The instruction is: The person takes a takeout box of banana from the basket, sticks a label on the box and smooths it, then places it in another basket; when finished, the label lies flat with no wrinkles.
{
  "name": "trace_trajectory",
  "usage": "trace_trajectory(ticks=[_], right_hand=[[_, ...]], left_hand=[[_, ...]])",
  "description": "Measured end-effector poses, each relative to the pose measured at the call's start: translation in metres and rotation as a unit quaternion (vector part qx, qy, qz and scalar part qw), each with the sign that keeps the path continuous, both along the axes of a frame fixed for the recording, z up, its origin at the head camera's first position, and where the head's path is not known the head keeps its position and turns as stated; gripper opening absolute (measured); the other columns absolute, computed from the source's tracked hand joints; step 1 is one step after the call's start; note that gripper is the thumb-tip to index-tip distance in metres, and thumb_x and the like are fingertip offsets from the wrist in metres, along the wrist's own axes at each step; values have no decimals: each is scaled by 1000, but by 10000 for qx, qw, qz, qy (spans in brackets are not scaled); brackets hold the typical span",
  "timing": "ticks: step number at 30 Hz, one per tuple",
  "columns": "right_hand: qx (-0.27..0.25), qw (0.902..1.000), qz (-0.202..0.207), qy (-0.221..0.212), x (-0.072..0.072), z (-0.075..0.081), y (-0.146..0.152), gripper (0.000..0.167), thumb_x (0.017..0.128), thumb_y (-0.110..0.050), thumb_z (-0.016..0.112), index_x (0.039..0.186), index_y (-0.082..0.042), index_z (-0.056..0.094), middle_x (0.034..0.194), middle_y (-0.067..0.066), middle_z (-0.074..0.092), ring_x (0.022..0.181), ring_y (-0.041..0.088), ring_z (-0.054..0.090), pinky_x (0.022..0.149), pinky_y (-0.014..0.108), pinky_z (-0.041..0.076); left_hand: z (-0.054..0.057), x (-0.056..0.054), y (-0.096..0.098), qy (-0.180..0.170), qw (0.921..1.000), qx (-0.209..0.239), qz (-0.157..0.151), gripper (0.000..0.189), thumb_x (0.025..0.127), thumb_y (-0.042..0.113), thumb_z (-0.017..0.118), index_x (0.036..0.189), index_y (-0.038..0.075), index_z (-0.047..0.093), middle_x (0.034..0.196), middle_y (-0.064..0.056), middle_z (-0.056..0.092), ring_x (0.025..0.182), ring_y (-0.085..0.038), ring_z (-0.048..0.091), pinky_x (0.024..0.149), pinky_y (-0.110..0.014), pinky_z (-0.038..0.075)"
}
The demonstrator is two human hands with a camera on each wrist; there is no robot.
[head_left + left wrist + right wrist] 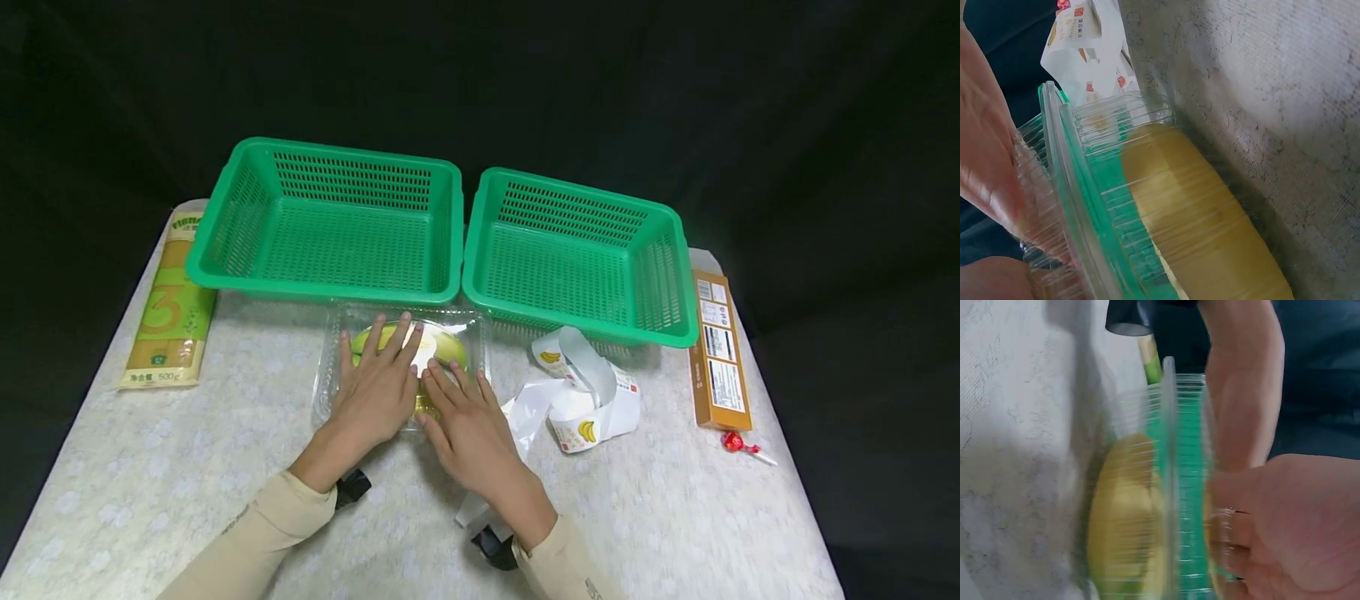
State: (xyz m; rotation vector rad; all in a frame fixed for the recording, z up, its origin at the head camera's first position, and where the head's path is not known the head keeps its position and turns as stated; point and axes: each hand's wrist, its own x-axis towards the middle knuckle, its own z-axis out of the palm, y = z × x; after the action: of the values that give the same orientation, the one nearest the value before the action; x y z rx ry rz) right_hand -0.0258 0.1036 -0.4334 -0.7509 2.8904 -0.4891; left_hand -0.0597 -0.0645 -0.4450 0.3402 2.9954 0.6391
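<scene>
In the head view a clear plastic clamshell box (324,404) lies at the middle of the table, just in front of the green baskets. Yellow-green bananas (452,348) show through its lid. My left hand (378,390) rests on the lid with fingers spread and straight. Beside it my right hand (474,437) presses on the lid's right half, its fingers also extended. The left wrist view shows a yellow banana (1197,219) through the ribbed wall, with the lid's rim (1063,169) above it. In the right wrist view a banana (1119,512) lies inside, somewhat blurred.
Two green baskets (345,242) (558,271) stand side by side at the back. A curled white paper strip with banana prints (596,429) lies right of the box. At the left is a noodle packet (167,321); at the right, an orange box (722,358) and a red lollipop (733,442).
</scene>
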Motion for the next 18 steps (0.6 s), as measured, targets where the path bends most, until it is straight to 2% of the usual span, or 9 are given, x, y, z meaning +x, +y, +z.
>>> trace_trajectory(ticks=[5, 8, 10, 12, 14, 15, 16, 17, 18], right_hand=[[-290, 9995, 89, -131, 5, 4, 7, 57, 105, -40, 50, 152, -9, 44, 161, 3, 39, 153, 31, 30, 126, 57, 18], [-1030, 9942, -23, -313, 2, 7, 11, 48, 104, -36, 53, 143, -8, 56, 154, 4, 50, 150, 30, 38, 125, 58, 21], [-1778, 9826, -165, -520, -3, 8, 15, 40, 104, -32, 55, 134, -8, 65, 144, 4, 61, 144, 29, 47, 124, 57, 25], [-2546, 9626, -282, -884, -6, 9, 19, 33, 104, -29, 56, 126, -10, 71, 134, 3, 68, 136, 25, 56, 122, 53, 32], [-3385, 9296, -406, -1401, -9, 9, 25, 31, 104, -26, 55, 122, -8, 72, 127, 5, 72, 130, 22, 61, 119, 50, 38], [-3773, 9097, -508, -1658, -9, 8, 28, 31, 105, -25, 54, 122, -7, 72, 125, 5, 73, 126, 20, 64, 117, 47, 41], [-4121, 8896, -623, -1866, -9, 8, 31, 31, 105, -24, 54, 121, -5, 71, 123, 6, 74, 122, 19, 66, 114, 46, 45], [-4478, 8667, -787, -2053, -10, 7, 33, 31, 105, -24, 53, 120, -3, 71, 122, 6, 74, 119, 18, 67, 111, 45, 48], [-4814, 8439, -972, -2159, -10, 6, 35, 31, 105, -23, 53, 119, -1, 70, 119, 6, 75, 116, 18, 69, 107, 45, 51]], left_hand=[[-1, 2, 2, 80, 9999, 88, -4, 53, 106, 26, 40, 158, 16, 34, 167, -8, 24, 156, -40, 15, 119, -75, 1], [0, 0, 1, 97, 9998, 171, -23, 53, 106, 27, 41, 157, 16, 35, 167, -9, 25, 156, -41, 16, 119, -75, 1], [4, -1, -1, 62, 9991, 424, -1, 53, 105, 28, 45, 156, 15, 39, 166, -10, 27, 156, -41, 17, 119, -75, 1], [8, -3, -5, -25, 9957, 922, 25, 53, 103, 26, 49, 153, 12, 43, 165, -13, 29, 155, -42, 19, 119, -74, 0], [14, -4, -13, -191, 9850, 1711, 100, 50, 102, 23, 53, 150, 11, 48, 164, -16, 33, 154, -42, 23, 121, -71, 4], [17, -4, -19, -290, 9757, 2166, 188, 48, 102, 21, 53, 149, 11, 50, 162, -17, 36, 145, -40, 40, 122, -66, 18], [20, -4, -26, -383, 9632, 2636, 363, 46, 102, 19, 54, 147, 11, 52, 159, -16, 41, 139, -36, 47, 121, -59, 27], [22, -4, -33, -421, 9478, 3102, 601, 42, 102, 17, 54, 144, 11, 54, 155, -15, 47, 133, -30, 54, 118, -49, 37], [23, -4, -40, -367, 9272, 3620, 889, 39, 102, 14, 54, 141, 9, 58, 148, -14, 54, 123, -23, 61, 111, -40, 46]])
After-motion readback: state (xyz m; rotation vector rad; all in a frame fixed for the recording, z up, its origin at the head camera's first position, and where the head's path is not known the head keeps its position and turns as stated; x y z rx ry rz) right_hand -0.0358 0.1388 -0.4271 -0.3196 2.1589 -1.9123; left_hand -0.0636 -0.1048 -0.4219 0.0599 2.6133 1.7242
